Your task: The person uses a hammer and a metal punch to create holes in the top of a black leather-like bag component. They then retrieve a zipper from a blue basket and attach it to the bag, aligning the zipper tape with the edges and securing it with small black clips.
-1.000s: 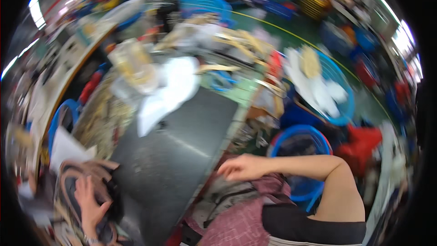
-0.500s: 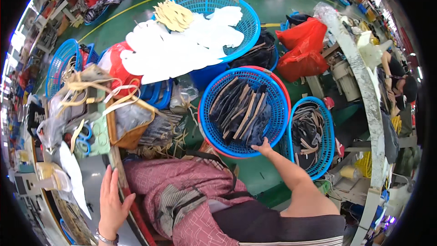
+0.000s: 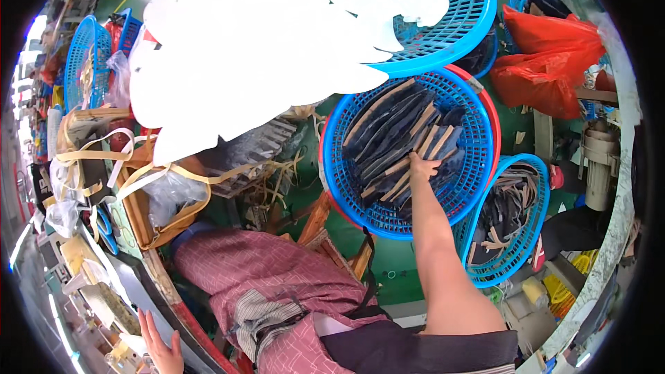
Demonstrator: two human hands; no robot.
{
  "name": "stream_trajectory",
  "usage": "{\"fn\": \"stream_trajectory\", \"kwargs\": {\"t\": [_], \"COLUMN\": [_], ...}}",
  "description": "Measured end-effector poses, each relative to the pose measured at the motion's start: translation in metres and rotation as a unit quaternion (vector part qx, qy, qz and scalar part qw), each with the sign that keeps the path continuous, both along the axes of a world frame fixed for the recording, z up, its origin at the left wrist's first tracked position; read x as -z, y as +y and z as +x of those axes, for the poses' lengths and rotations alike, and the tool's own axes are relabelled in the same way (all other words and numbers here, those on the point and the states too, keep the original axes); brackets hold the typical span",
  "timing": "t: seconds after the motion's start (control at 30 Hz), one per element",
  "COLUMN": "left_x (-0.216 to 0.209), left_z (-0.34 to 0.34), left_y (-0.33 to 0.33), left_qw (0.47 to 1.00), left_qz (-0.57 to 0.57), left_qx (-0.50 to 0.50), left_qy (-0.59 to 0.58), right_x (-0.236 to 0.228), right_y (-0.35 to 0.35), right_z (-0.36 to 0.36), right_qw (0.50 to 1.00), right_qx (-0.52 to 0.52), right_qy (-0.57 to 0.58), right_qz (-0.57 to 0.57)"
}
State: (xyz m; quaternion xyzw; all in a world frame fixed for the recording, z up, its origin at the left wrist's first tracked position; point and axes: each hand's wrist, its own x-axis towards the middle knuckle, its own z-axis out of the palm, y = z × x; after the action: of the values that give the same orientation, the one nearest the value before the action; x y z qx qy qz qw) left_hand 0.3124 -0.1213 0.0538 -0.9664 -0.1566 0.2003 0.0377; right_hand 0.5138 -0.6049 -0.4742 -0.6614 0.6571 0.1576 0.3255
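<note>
My right hand [image 3: 424,166] reaches into a round blue basket [image 3: 478,187], its fingers bent onto the dark, tan-edged pieces [image 3: 381,128] stacked there. The fingertips are partly lost among the pieces, and the hand seems to grip one near the stack's right side. The pieces stand on edge, close together and slanting. At the lower left my left hand [image 3: 161,350] is open, fingers stretched out, holding nothing. It lies beside the grey work surface [image 3: 142,273], with its wrist out of the picture.
A large blue basket [image 3: 478,21] heaped with white sheets [image 3: 277,41] stands beyond. To the right are an oval blue basket [image 3: 544,201] of dark scraps and a red plastic bag [image 3: 547,62]. Blue-handled scissors [image 3: 105,230] and a tan open box [image 3: 142,228] sit at the left.
My view has shifted nearer the baskets. My right hand has moved from the basket's near edge onto the middle of the stack. My left hand now sits lower in the picture, still open.
</note>
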Motion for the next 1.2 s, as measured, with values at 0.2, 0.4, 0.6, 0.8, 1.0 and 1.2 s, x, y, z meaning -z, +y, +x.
{"fn": "stream_trajectory", "kwargs": {"t": [0.2,0.4,0.6,0.8,1.0,1.2], "left_x": [-0.001,0.0,-0.005,0.024,0.061,0.116], "left_z": [-0.009,0.028,0.021,0.03,0.109,0.133], "left_y": [-0.006,-0.031,-0.042,-0.039,-0.101,-0.185], "left_qw": [1.0,0.998,0.998,0.991,0.959,0.725], "left_qz": [0.009,0.004,-0.048,-0.13,-0.251,-0.637], "left_qx": [-0.012,0.051,0.017,0.024,0.131,-0.198], "left_qy": [0.006,0.021,0.025,-0.014,-0.02,0.172], "right_x": [-0.027,-0.002,0.036,-0.022,-0.085,-0.266], "right_y": [0.018,-0.001,-0.063,-0.093,-0.144,-0.115], "right_z": [0.01,0.03,-0.041,-0.087,-0.132,-0.054], "right_qw": [0.978,0.99,0.986,0.925,0.849,0.793], "right_qx": [-0.176,-0.081,-0.107,0.034,0.034,-0.102], "right_qy": [0.069,0.113,-0.118,-0.296,-0.354,-0.474], "right_qz": [-0.09,0.013,0.04,0.235,0.391,0.37]}}
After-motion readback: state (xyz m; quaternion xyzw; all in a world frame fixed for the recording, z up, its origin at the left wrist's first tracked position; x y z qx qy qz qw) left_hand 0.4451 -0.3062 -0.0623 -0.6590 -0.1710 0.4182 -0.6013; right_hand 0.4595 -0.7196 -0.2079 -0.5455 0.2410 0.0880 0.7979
